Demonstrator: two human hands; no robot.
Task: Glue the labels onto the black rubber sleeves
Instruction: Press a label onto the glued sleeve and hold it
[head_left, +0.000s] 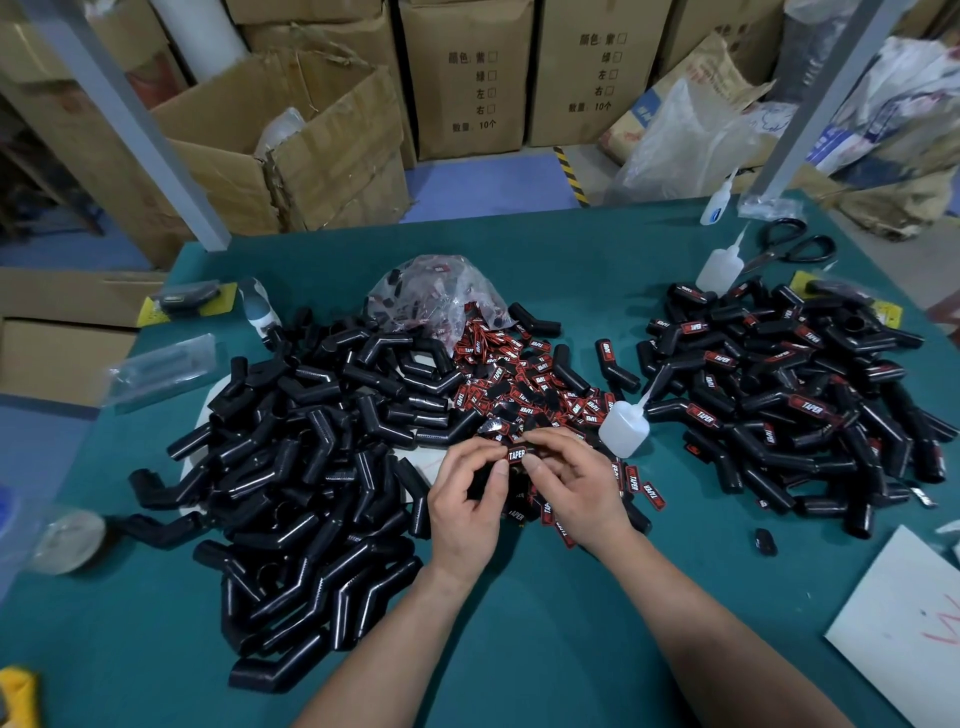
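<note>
Both hands on one label (517, 454), "TAPER" side up. Left hand (465, 501) pinches its left end, right hand (569, 480) pinches its right end, fingers curled. The label is held at the near edge of the loose label pile (519, 384), mid tabletop (571, 649). Can't tell if a sleeve sits under it. Bare black sleeves (311, 467) are heaped to my left, labelled sleeves (779, 400) to my right. Glue bottle (623, 428) is just beside my right hand, tilted, nozzle pointing away to the right.

Green-topped table (545, 249); stacked cardboard boxes (467, 78) behind; blue floor (478, 182); grey posts (150, 130).
</note>
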